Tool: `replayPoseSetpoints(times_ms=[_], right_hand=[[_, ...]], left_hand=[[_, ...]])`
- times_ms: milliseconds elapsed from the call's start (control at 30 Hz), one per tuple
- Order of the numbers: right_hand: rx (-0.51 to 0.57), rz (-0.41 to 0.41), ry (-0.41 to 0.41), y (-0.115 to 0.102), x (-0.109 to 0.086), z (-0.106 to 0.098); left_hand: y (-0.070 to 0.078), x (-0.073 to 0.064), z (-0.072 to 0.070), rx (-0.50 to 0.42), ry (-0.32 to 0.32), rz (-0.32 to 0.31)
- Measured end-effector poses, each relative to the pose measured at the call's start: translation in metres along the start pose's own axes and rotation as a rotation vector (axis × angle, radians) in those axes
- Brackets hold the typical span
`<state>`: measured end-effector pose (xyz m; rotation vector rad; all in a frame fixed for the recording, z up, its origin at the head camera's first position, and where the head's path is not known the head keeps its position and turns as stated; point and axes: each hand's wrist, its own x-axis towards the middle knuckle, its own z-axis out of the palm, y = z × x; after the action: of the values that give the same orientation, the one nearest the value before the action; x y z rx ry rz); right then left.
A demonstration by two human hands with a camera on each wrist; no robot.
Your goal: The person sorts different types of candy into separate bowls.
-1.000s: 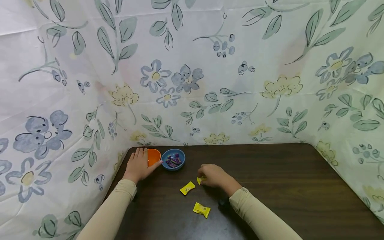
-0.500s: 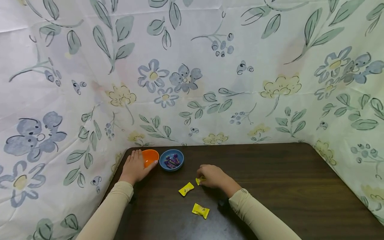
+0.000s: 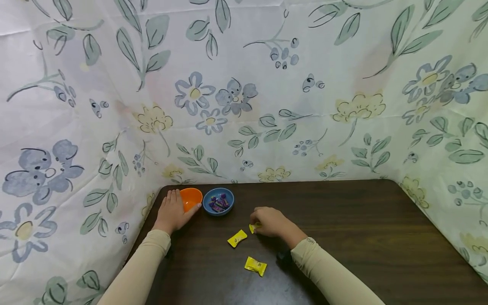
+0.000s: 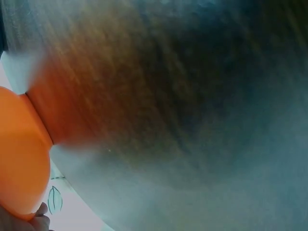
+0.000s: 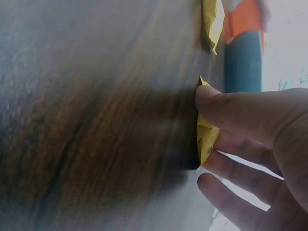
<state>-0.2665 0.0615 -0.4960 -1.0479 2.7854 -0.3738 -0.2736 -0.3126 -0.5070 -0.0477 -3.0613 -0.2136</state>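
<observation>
My left hand holds the orange bowl at the back left corner, fingers along its left side and thumb at the near right. In the left wrist view, fingertips show at the bowl's edge. Near the middle of the table, my right hand pinches a yellow-wrapped candy between thumb and fingers, low over the tabletop. The hand covers most of that candy in the head view. Two more yellow-wrapped candies, one closer and one farther, lie on the wood to its left.
A blue bowl with several purple-wrapped candies stands just right of the orange one. The dark wooden table is bordered by a flowered cloth at the back and sides.
The orange bowl and my left hand sit slightly farther left in view than a second ago, along with a small camera shift. The right hand stays at its candy.
</observation>
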Motion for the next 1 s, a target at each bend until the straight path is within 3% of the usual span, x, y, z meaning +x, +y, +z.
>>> replayPoseSetpoints(times_ms=[467, 1000], right_hand=[[-0.010, 0.003, 0.029, 0.001, -0.003, 0.003], [0.087, -0.049, 0.213, -0.011, 0.015, 0.000]], left_hand=[[-0.001, 0.003, 0.004, 0.037, -0.006, -0.003], [0.001, 0.000, 0.000, 0.048, -0.012, -0.024]])
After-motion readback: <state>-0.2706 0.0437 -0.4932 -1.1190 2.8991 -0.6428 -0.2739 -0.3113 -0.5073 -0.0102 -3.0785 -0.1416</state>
